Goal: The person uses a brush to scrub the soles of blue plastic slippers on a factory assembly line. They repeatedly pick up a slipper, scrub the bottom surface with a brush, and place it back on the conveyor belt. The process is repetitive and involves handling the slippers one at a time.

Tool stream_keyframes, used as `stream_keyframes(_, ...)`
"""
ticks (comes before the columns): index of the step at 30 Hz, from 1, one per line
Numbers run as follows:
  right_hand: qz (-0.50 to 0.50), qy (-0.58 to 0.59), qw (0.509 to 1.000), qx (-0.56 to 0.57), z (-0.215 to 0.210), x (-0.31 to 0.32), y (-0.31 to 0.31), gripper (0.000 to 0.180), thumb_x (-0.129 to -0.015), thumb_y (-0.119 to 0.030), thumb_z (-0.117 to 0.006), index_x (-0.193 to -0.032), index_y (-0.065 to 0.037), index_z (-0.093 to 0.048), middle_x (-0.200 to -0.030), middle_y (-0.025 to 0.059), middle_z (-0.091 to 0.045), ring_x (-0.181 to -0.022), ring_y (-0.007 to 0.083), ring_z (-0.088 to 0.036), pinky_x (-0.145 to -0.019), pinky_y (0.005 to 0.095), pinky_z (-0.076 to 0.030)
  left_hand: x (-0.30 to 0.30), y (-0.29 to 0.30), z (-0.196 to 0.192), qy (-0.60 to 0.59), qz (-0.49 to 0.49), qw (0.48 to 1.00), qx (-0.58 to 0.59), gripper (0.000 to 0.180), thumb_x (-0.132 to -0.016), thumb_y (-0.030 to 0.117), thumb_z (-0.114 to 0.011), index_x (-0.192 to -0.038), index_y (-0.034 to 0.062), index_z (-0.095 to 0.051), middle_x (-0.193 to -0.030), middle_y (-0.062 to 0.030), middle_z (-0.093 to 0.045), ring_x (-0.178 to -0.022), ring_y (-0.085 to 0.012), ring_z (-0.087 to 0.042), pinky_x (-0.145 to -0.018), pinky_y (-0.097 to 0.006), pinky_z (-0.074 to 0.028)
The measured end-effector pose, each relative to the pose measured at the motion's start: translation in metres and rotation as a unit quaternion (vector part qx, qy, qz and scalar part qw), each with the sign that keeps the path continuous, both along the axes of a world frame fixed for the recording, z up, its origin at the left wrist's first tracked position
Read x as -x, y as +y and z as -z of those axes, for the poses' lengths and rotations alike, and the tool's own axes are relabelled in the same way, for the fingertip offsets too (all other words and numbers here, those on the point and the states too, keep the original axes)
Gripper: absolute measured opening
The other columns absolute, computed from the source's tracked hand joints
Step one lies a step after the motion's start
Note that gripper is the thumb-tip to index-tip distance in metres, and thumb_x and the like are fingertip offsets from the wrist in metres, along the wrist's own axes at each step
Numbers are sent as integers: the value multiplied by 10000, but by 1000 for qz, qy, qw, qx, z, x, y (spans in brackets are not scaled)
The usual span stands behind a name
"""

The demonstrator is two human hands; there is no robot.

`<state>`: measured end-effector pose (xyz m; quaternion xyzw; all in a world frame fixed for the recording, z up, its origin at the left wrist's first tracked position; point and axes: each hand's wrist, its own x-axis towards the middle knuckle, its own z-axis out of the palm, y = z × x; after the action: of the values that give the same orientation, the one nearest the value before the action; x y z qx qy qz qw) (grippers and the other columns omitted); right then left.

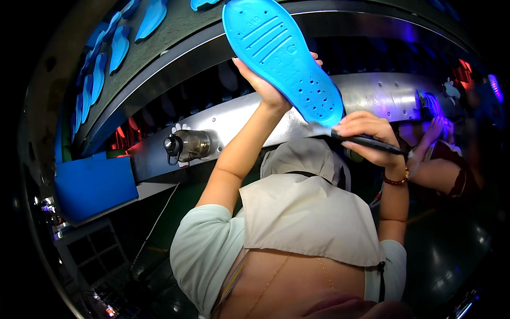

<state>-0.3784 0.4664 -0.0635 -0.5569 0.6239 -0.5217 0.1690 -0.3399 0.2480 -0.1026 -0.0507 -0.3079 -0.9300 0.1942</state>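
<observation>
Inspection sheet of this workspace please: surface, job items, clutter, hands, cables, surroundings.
Surface: long, shiny grey metal ledge, marked with small dark dots.
Job items: bright blue, perforated shoe sole, raised above the ledge; slim black-handled tool, its pale tip blurred at the sole's lower end, contact unclear.
Clutter: clear drink bottle with black lid on the ledge; flat-sided blue box at lower left.
Hands: left hand grips the sole; right hand grips the tool.
Cables: thin white cord hanging at left.
Surroundings: dark grey belt carrying curved blue pieces; another person's hands at right under violet light.
</observation>
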Motion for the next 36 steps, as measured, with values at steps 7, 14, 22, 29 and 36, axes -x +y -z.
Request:
stream_keyframes(7,24,-44,999,3,17,4,0,222,-671,46,-614,-888,2,-619,-893,129,-610,-891,209,-566,-793,301,-438,5,-1,-6,-45,-18,998,37,1050,-628,808,8,-1185,12,-390,-955,-247,-540,-822,-364,-563,-729,-462,-470)
stream_keyframes(14,65,-381,918,88,48,7,9,203,-734,43,-553,-936,48,-573,-972,176,-585,-918,225,-570,-851,305,-429,6,6,-17,-49,41,998,-8,984,-691,768,-58,-1234,-5,-337,-1056,-253,-499,-932,-358,-528,-816,-453,-433)
stream_keyframes(22,62,-404,913,23,26,-11,4,213,-741,45,-576,-953,56,-571,-968,165,-600,-767,174,-597,-728,265,-483,-17,24,8,-102,236,966,-37,562,-818,361,-411,-1247,4,-344,-1137,-183,-505,-979,-298,-545,-859,-412,-428)
stream_keyframes(29,47,-240,960,-137,1,1,13,237,-695,75,-601,-926,20,-602,-942,147,-612,-830,216,-607,-760,295,-477,-10,12,-3,-206,328,920,61,521,-787,268,-491,-1217,-7,-388,-1068,-178,-540,-917,-238,-566,-819,-342,-449)
stream_keyframes(36,-20,-105,987,-119,-12,8,33,225,-684,18,-639,-907,-3,-613,-943,127,-622,-842,227,-616,-732,280,-487,-4,14,-10,-309,406,856,83,538,-767,315,-540,-1192,1,-440,-1073,-161,-536,-904,-204,-560,-779,-308,-465)
